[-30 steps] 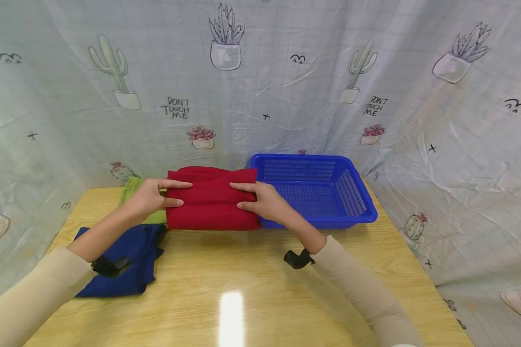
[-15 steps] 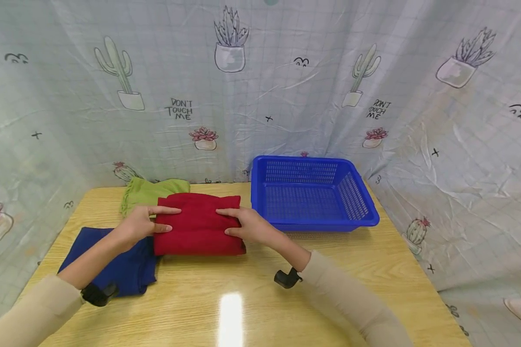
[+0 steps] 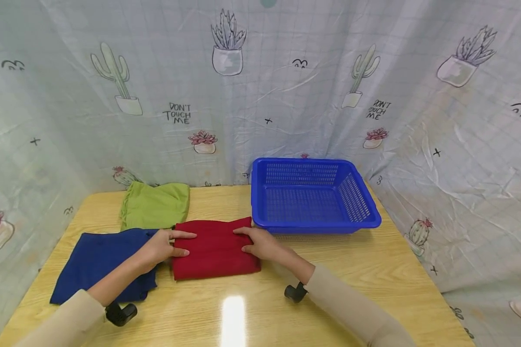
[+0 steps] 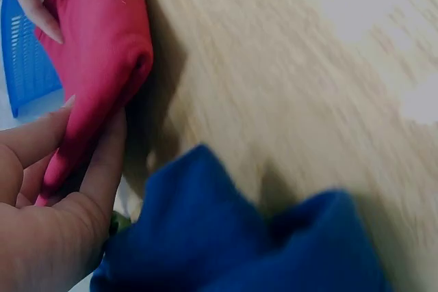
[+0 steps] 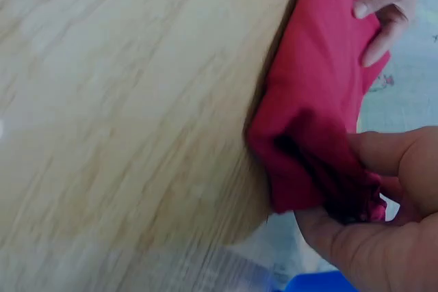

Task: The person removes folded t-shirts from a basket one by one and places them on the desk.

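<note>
A folded red cloth lies low over the middle of the table, between my two hands. My left hand pinches its left end, the thumb on one side and fingers on the other, as the left wrist view shows. At the opposite end, my right hand grips the cloth the same way; the right wrist view shows the open folds of the red fabric. A folded blue cloth lies just left, partly under my left forearm. Behind it rests a green cloth with a fringed edge.
An open blue plastic basket with slotted walls stands at the back right, close to my right hand. Behind the wooden table hangs a curtain printed with cacti. Light glares off the table's front.
The red cloth, held in both hands, has come toward me and down from beside the basket, first leftward, then slightly right. The green cloth is now fully uncovered.
</note>
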{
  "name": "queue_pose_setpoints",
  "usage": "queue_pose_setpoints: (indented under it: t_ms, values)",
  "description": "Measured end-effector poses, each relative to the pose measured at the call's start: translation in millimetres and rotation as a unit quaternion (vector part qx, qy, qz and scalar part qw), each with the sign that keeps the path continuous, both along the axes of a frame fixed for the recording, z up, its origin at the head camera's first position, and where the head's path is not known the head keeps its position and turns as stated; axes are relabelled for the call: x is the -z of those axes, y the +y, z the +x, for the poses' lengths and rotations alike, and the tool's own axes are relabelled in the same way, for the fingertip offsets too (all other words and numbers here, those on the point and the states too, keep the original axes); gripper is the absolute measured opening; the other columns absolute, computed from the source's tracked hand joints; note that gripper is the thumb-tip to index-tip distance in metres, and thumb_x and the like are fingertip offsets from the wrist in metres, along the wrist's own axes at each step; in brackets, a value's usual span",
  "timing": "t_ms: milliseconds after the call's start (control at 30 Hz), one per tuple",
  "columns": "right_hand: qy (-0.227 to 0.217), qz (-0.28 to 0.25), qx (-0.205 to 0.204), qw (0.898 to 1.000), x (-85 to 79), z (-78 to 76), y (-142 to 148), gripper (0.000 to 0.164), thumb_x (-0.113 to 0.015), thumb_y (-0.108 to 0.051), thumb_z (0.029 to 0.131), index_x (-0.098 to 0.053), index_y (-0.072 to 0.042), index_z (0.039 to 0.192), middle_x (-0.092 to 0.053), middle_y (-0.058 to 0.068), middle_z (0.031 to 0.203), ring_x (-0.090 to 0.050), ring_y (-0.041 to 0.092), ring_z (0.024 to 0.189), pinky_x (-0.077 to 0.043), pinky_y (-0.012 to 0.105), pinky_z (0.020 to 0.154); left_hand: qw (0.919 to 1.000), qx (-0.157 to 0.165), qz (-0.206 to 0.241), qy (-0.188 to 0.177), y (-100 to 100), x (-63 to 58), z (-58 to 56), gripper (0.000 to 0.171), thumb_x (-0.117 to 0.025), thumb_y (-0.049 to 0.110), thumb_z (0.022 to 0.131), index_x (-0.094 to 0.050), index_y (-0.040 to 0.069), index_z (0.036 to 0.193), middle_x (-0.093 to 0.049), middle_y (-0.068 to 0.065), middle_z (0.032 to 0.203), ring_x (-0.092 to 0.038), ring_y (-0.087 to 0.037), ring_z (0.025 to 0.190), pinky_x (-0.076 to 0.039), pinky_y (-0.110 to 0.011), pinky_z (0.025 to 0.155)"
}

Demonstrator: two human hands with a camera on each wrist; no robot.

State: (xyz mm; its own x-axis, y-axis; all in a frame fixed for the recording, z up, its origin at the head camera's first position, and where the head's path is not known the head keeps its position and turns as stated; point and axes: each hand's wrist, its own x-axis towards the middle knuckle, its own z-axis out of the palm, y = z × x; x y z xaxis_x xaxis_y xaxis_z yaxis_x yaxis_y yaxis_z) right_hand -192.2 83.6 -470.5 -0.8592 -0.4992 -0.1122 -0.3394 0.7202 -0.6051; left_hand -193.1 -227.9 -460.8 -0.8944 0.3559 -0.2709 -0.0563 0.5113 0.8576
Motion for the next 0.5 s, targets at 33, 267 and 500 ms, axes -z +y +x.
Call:
queue_pose_setpoints:
  t_ms: [33, 267, 500]
  values:
    - [-0.002, -0.003, 0.008, 1.000, 0.0, 0.7, 2, 0.052, -0.071, -0.006, 0.095, -0.058, -0.014, 0.145, -0.062, 0.013, 0.138, -0.056, 0.028, 0.129, -0.047, 0.040, 0.105, 0.9999, 0.002, -0.007, 0.007, 2, 2.0, 0.1, 0.053, -0.078, 0.004, 0.087, -0.064, 0.006, 0.138, -0.041, -0.031, 0.150, -0.053, -0.031, 0.096, -0.042, -0.027, 0.059]
    - [-0.008, -0.001, 0.018, 1.000, 2.6, 3.8, 8, 0.052, -0.070, -0.008, 0.096, -0.057, -0.013, 0.146, -0.057, 0.018, 0.142, -0.058, 0.031, 0.128, -0.049, 0.043, 0.104, 0.9971, -0.001, -0.067, 0.037, 11, 9.8, 0.6, 0.052, -0.083, 0.009, 0.083, -0.069, 0.010, 0.134, -0.046, -0.031, 0.147, -0.049, -0.039, 0.121, -0.044, -0.030, 0.070]
    - [0.003, 0.001, 0.015, 1.000, 3.8, 3.6, 6, 0.051, -0.070, -0.007, 0.096, -0.058, -0.010, 0.145, -0.056, 0.023, 0.143, -0.061, 0.030, 0.122, -0.052, 0.039, 0.099, 0.9963, -0.006, -0.077, 0.038, 13, 13.0, -2.8, 0.051, -0.083, 0.006, 0.083, -0.070, 0.008, 0.132, -0.048, -0.031, 0.143, -0.055, -0.032, 0.102, -0.040, -0.029, 0.062]
